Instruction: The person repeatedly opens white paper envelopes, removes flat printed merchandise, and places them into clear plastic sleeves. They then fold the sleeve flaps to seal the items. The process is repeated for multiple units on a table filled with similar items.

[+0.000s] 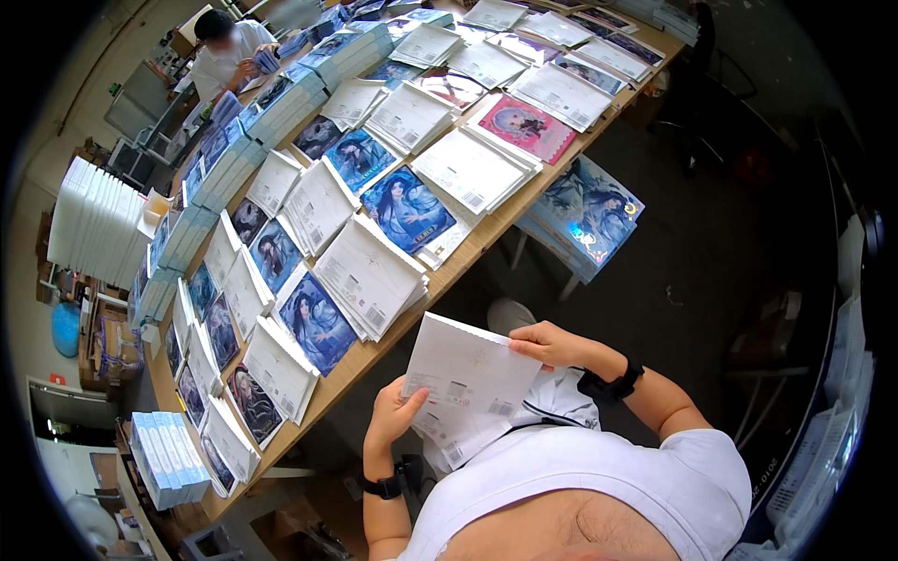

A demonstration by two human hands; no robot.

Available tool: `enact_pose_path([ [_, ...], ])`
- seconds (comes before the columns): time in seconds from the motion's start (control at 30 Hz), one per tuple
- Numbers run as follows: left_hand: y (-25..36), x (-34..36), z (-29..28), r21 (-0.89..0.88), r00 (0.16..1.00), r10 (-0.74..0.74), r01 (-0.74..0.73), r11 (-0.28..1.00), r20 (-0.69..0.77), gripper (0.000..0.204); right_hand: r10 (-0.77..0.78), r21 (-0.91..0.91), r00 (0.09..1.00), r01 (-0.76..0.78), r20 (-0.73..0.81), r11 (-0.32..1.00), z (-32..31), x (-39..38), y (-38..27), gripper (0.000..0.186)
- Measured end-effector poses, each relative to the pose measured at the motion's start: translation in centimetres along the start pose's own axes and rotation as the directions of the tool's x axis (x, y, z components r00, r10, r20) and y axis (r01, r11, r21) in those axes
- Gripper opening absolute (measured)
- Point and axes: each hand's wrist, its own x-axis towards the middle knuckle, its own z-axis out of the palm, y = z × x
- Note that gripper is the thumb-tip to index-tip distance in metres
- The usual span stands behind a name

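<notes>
Head view is showing the left hand (393, 411) and right hand (552, 343) pinching white envelopes (468, 374); barcode labels (447, 394) are sitting beside the left thumb.

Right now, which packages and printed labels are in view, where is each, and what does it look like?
White flat packs: held by left hand and right hand; small dark printed labels on the back.
Blue illustrated packs: in rows on the wooden table, rectangular, figure artwork.
Pink illustrated pack: far table end.
Blue-white boxes: lower left, stacked upright.
</notes>
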Motion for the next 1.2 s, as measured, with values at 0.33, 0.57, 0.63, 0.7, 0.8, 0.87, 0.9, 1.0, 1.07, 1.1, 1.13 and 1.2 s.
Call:
enact_pose_path([
  [0.33, 1.8, -2.0, -2.5, 0.332, 0.986, 0.146, -0.111, 0.937, -0.084, 0.010, -0.172, -0.010, 0.776, 0.209, -0.607, 0.978, -17.0, 1.0, -2.8, 0.009],
  [0.57, 2.4, -4.0, -2.6, 0.288, 0.980, 0.115, -0.064, 0.956, -0.164, 0.017, -0.202, 0.024, 0.614, 0.339, -0.763, 0.941, -39.2, 4.6, -0.1, 0.025],
  [0.63, 2.7, -4.7, -2.5, 0.265, 0.979, 0.096, -0.046, 0.963, -0.179, 0.024, 0.006, 0.144, 0.489, 0.246, -0.872, 0.958, -41.9, 6.1, 1.9, 0.035],
  [0.7, 2.8, -5.5, -2.6, 0.247, 0.971, 0.096, -0.039, 0.968, -0.220, 0.029, 0.023, 0.171, 0.491, 0.260, -0.871, 0.950, -41.5, 6.7, 2.4, 0.046],
  [0.8, 2.6, -6.0, -2.7, 0.199, 0.949, 0.114, -0.056, 0.978, -0.294, 0.033, -0.010, 0.146, 0.424, 0.333, -0.906, 0.931, -41.5, 6.6, 3.7, 0.053],
  [0.87, 2.3, -6.0, -2.9, 0.135, 0.932, 0.083, -0.037, 0.990, -0.353, 0.037, -0.089, -0.059, 0.276, 0.115, -0.957, 0.992, -39.9, 6.8, 2.6, 0.048],
  [0.9, 2.5, -6.0, -3.0, 0.088, 0.939, 0.048, -0.019, 0.996, -0.340, 0.040, -0.185, -0.153, 0.316, 0.126, -0.930, 0.980, -37.0, 6.9, 0.9, 0.046],
  [1.0, 3.5, -4.6, -2.7, 0.094, 0.947, 0.125, -0.102, 0.990, -0.297, 0.048, -0.509, -0.463, 0.479, 0.221, -0.715, 0.858, -26.9, 7.1, -1.9, 0.038],
  [1.07, 4.1, -3.6, -2.6, 0.132, 0.973, 0.093, -0.066, 0.989, -0.212, 0.052, -0.433, -0.256, 0.754, 0.350, -0.494, 0.901, -17.2, 6.4, -4.5, 0.038],
  [1.1, 4.7, -2.5, -2.2, 0.145, 0.981, 0.095, -0.070, 0.987, -0.168, 0.052, -0.674, -0.488, 0.671, 0.497, -0.309, 0.718, -15.0, 7.2, -2.6, 0.040],
  [1.13, 5.1, -2.6, -2.0, 0.185, 0.981, 0.088, -0.056, 0.981, -0.172, 0.051, -0.605, -0.510, 0.776, 0.455, -0.175, 0.730, -9.5, 6.2, -5.6, 0.041],
  [1.2, 5.1, -2.1, -1.7, 0.249, 0.980, 0.138, -0.099, 0.963, -0.145, 0.048, -0.539, -0.447, 0.842, 0.473, -0.027, 0.760, -3.0, 6.4, -7.0, 0.039],
])
